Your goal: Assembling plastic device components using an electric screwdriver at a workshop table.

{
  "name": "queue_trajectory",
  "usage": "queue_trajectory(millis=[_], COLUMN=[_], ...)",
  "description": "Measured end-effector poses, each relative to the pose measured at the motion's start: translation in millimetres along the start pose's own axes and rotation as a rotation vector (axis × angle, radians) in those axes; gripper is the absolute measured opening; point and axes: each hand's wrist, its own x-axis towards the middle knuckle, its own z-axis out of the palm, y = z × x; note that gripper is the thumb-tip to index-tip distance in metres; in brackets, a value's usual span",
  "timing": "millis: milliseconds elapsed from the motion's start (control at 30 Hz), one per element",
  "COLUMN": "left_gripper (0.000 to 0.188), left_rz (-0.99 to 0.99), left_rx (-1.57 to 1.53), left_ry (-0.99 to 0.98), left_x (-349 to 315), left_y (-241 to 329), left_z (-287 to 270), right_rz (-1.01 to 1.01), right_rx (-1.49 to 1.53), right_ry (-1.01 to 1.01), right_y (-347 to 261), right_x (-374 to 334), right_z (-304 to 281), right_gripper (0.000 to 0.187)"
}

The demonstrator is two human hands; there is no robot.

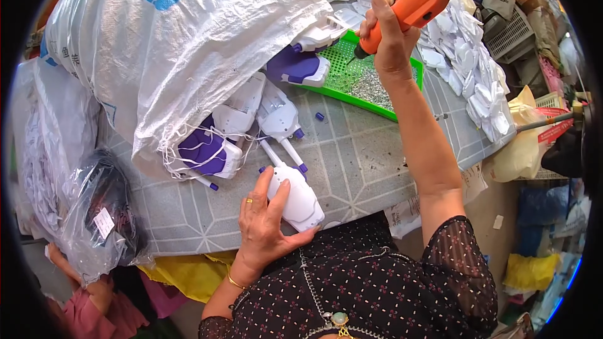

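My left hand grips a white plastic housing against the near edge of the table. The fingers lie along its left side and top, with the thumb at its near end. Purple-tipped prongs stick out from its far end. My right hand is wrapped round an orange electric screwdriver, held up at the far right. The bit points down and left over a green mesh tray. Small silvery screws lie heaped in that tray.
A big white woven sack spills white-and-purple housings onto the grey patterned table. White plastic parts pile up at the far right. A loose purple cap lies mid-table. Clear bags and another person are at left.
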Motion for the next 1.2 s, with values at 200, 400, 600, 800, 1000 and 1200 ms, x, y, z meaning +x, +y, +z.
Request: queue_trajectory(millis=[200, 400, 600, 800, 1000, 1200], left_gripper=[0.095, 0.098, 0.083, 0.068, 0.029, 0.014], left_rz=[0.001, 0.032, 0.096, 0.112, 0.303, 0.386], left_rx=[-0.002, 0.031, 0.009, 0.020, -0.032, 0.143], left_ry=[0.001, 0.014, 0.314, 0.313, 0.364, 0.212], left_x=[-1, -3, -7, 32, 48, 82], left_y=[-1, -1, -2, 18, 28, 25], left_z=[1, -1, -2, -12, -7, -6], right_rz=[0.018, 0.026, 0.165, 0.259, 0.258, 0.166], right_rx=[0.009, 0.128, 0.382, 0.650, 0.701, 0.661], right_ry=[-0.001, -0.008, -0.323, -0.541, -0.565, -0.441], right_y=[6, -26, -86, -113, -128, -136], right_x=[-4, -19, -66, -110, -119, -100], right_z=[-3, 2, 17, 35, 32, -6], right_gripper=[0.024, 0.024, 0.036, 0.046, 0.046, 0.043])
